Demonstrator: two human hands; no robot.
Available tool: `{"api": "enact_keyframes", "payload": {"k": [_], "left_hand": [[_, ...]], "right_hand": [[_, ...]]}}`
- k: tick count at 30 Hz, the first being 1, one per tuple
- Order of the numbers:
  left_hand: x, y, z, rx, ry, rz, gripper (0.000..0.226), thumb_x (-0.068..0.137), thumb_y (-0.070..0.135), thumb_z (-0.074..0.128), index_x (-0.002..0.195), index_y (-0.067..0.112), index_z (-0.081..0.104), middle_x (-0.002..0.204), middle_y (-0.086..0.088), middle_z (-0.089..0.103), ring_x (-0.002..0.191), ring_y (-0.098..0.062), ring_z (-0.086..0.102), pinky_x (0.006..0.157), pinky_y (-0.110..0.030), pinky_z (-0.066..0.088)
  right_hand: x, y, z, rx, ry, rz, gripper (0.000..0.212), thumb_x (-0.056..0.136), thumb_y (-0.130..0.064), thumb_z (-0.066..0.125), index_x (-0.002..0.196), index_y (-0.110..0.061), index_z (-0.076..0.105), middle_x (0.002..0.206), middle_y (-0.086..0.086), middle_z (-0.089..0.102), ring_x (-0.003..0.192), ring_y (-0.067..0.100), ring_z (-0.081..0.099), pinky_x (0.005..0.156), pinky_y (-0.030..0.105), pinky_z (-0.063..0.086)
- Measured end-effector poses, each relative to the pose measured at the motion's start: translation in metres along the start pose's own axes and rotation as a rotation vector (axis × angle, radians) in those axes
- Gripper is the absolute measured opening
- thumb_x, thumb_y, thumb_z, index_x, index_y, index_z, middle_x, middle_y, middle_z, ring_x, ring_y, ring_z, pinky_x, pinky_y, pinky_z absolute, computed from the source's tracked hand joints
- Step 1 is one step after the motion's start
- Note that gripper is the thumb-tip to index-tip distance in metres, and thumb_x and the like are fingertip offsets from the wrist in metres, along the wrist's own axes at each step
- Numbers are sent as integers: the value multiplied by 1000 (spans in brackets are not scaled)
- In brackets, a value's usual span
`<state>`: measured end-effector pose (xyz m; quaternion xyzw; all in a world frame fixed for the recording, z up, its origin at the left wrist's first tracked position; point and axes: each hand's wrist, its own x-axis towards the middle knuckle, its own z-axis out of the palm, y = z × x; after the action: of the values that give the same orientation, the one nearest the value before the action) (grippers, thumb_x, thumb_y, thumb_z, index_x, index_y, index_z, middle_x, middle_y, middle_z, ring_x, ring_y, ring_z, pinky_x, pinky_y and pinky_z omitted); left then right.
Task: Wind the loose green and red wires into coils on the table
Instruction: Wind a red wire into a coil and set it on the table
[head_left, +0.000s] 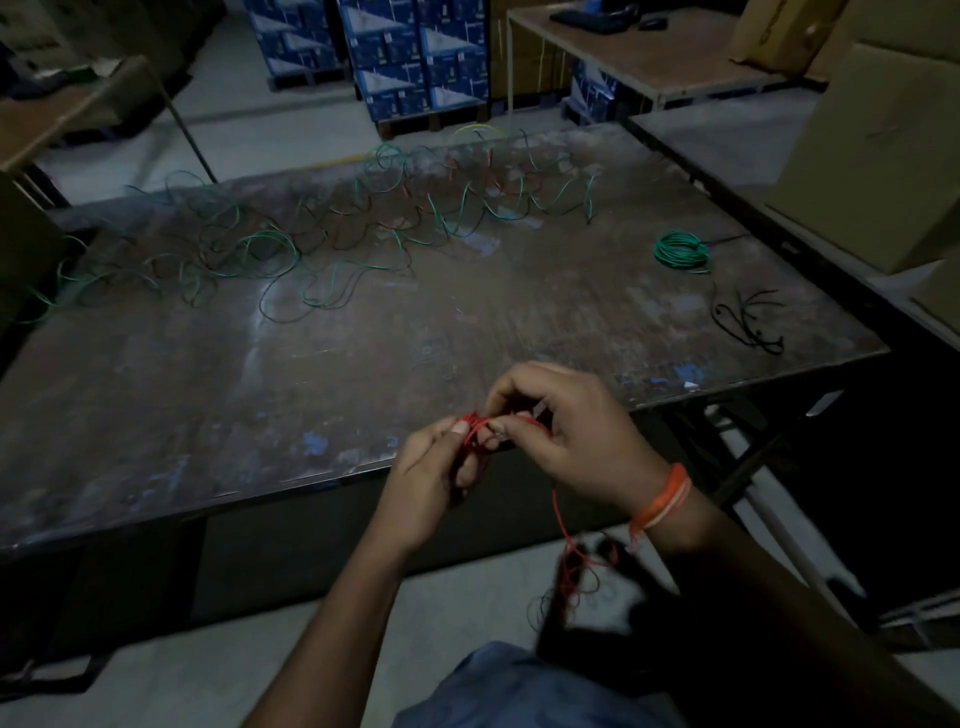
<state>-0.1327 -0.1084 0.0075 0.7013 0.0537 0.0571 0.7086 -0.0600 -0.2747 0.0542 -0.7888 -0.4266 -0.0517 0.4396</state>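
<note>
While my left hand (436, 467) and right hand (571, 431) meet low in the frame, both sets of fingers pinch the red wire (475, 428).

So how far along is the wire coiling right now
One green coil lies finished at the table's right side. The left hand and right hand are winding a red wire whose tail hangs down. A loose green and red tangle is left.
</note>
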Motion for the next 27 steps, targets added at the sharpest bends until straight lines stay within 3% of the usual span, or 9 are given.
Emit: {"api": "enact_keyframes", "payload": {"k": [2,5,9,11,15,20,27], "left_hand": [[-2,3,3,-52,7,-26,48,107,31,36,69,16,61,54,-5,36,48,-14,31,48,-24,24],[-4,6,7,-189,-56,-59,38,104,29,41,77,5,55,52,-2,29,44,-11,24,43,-17,28],[-3,5,5,-485,-165,-172,25,95,31,47,78,12,49,52,6,23,43,-7,13,42,-19,11],[-2,3,3,-697,-239,-214,25,96,31,44,79,14,51,52,8,20,41,-7,12,41,-22,9],[0,2,3,-987,-371,-266,32,102,29,33,83,14,53,52,10,23,40,-6,18,42,-22,16],[-3,1,7,-1103,-411,-283,36,103,33,29,86,13,53,53,9,26,42,-7,20,46,-23,18],[-3,3,4,-1108,-366,-318,29,102,27,37,86,13,56,53,10,25,42,-6,20,46,-21,20]], "right_hand": [[-2,7,7,55,62,52,12,84,-6,74,90,-15,68,87,-7,64,86,8,61,74,23,48],[-7,18,15,155,113,131,11,86,-8,73,91,-15,68,90,-5,63,87,11,63,75,27,50],[-15,29,26,273,110,239,9,92,-22,68,101,-21,67,98,-5,62,92,14,63,78,38,55],[-17,32,32,301,61,275,12,98,-29,60,105,-21,66,99,-4,66,93,13,64,83,36,53],[-25,29,42,346,18,326,29,106,-33,44,85,-24,61,74,-1,65,70,18,60,71,39,48],[-26,19,49,295,99,352,34,108,-27,42,75,-23,50,60,-5,53,53,4,49,55,23,40],[-27,25,50,404,49,354,33,108,-26,42,80,-14,54,60,-7,55,55,6,50,56,24,42]]}}
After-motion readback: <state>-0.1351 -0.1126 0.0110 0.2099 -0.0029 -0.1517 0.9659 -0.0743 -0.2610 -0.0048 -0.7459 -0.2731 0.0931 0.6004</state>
